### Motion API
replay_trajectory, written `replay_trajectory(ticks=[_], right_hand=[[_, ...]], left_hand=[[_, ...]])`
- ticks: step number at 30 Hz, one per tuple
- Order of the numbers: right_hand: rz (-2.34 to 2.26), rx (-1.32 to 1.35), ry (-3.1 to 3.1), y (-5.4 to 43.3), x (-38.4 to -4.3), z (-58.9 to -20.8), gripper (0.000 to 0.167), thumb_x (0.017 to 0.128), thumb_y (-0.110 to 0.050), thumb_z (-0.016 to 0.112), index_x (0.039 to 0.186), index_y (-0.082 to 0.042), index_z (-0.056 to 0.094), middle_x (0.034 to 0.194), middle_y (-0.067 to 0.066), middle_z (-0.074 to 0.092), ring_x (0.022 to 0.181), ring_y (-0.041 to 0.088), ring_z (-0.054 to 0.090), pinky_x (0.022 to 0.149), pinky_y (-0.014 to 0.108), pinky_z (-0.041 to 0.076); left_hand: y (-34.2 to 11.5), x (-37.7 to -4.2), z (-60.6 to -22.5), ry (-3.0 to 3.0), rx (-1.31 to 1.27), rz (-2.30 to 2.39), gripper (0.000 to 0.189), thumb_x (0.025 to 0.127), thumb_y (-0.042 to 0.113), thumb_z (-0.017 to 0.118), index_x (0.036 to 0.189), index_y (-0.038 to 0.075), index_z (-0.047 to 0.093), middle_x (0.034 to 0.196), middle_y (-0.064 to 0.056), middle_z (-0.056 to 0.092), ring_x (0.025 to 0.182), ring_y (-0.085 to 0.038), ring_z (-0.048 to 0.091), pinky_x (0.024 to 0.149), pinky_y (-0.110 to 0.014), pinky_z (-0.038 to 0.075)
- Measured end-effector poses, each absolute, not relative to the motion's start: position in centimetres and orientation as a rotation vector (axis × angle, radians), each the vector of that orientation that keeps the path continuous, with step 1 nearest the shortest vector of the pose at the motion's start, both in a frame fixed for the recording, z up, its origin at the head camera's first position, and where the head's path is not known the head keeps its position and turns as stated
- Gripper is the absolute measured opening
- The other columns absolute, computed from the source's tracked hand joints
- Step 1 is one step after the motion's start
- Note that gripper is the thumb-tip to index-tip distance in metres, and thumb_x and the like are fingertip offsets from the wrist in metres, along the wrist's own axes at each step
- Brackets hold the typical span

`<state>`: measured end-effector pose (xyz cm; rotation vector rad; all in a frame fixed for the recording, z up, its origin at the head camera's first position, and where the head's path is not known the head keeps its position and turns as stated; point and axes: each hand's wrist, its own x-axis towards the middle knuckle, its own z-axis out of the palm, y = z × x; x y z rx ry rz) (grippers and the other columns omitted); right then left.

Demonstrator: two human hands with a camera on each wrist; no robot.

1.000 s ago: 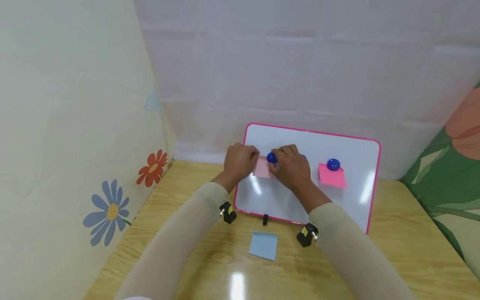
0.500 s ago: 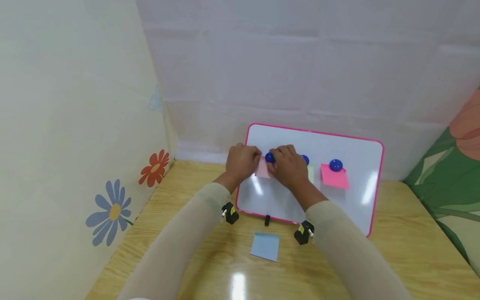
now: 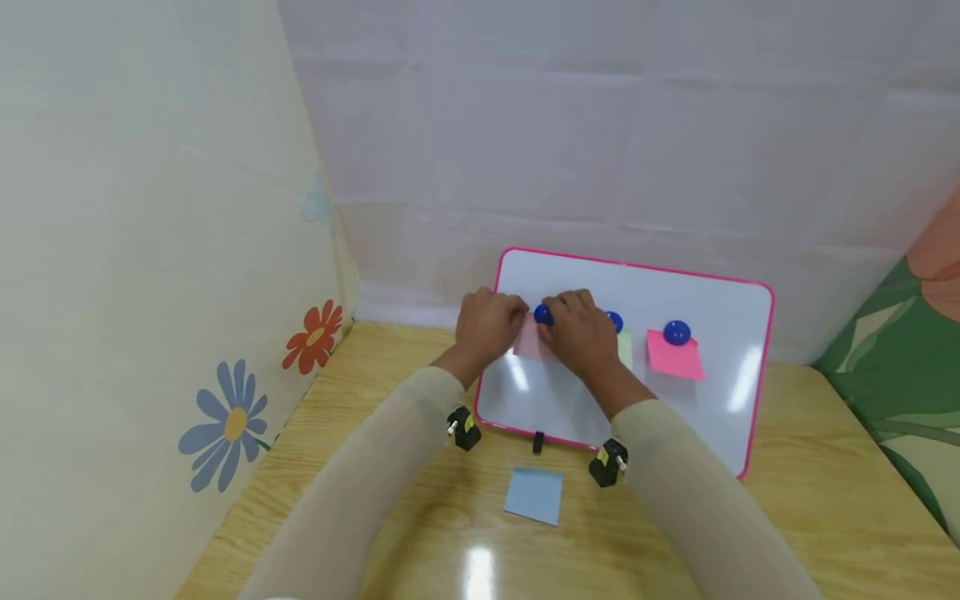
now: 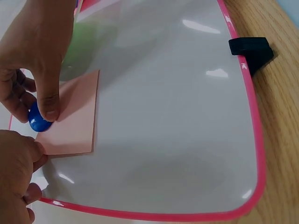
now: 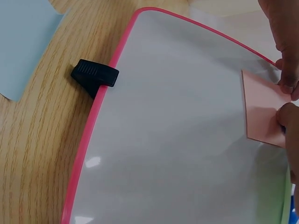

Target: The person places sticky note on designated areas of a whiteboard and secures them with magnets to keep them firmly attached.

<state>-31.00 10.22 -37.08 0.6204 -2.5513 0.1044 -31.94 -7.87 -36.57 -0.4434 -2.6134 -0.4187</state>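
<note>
A pale pink sticky note lies against a pink-rimmed whiteboard, near its upper left. My left hand pinches one corner of that note between thumb and finger. At the note's top edge, my right hand grips a round blue magnet, thumb on one side and fingers on the other. In the left wrist view the magnet overlaps the edge of the note. The right wrist view has most of the magnet hidden behind the right thumb.
Further right on the board, a blue magnet holds a bright pink note. Another blue magnet sits above a green note, partly covered. A light blue note lies on the wooden table, near a black foot at the board's lower edge.
The head view has shifted slightly. Both hands stay at the pale pink note, and the right hand still grips the blue magnet; more of the green note shows beside it.
</note>
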Motion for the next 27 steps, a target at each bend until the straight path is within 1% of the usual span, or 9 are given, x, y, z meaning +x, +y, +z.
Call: replay_trajectory(ticks=[6,15,20,27], right_hand=[[0.081,0.615,-2.541,10.17,-31.03,-36.92,0.049,0.097,-0.038,0.071,0.134,-0.008,0.063,0.127,0.012,0.061,0.122,0.03,0.052,0.087,0.042,0.056],[0.109,0.626,-2.565,10.14,-30.93,-36.78,0.048,0.097,-0.036,0.07,0.136,-0.008,0.061,0.129,0.012,0.061,0.123,0.03,0.051,0.087,0.043,0.056],[0.101,0.62,-2.576,10.08,-30.98,-36.82,0.049,0.098,-0.037,0.069,0.137,-0.008,0.06,0.131,0.013,0.061,0.125,0.031,0.051,0.089,0.044,0.056],[0.087,0.621,-2.584,10.18,-31.03,-36.83,0.052,0.1,-0.038,0.066,0.14,-0.006,0.057,0.134,0.014,0.061,0.128,0.031,0.05,0.093,0.045,0.054]], left_hand=[[-7.8,-31.96,-36.61,-2.6,-0.458,-0.406,0.02,0.102,0.03,0.063,0.112,0.025,0.08,0.099,0.004,0.077,0.085,-0.019,0.059,0.079,-0.038,0.045],[-7.53,-31.9,-36.5,-2.59,-0.457,-0.39,0.02,0.102,0.03,0.063,0.111,0.028,0.08,0.1,0.004,0.077,0.086,-0.023,0.061,0.078,-0.042,0.045],[-7.4,-31.94,-36.52,-2.583,-0.452,-0.387,0.02,0.102,0.03,0.063,0.111,0.028,0.08,0.101,0.004,0.077,0.086,-0.023,0.061,0.078,-0.042,0.045],[-7.21,-32.01,-36.71,-2.598,-0.414,-0.388,0.021,0.103,0.032,0.062,0.113,0.027,0.079,0.103,0.005,0.077,0.085,-0.02,0.058,0.08,-0.038,0.042]])
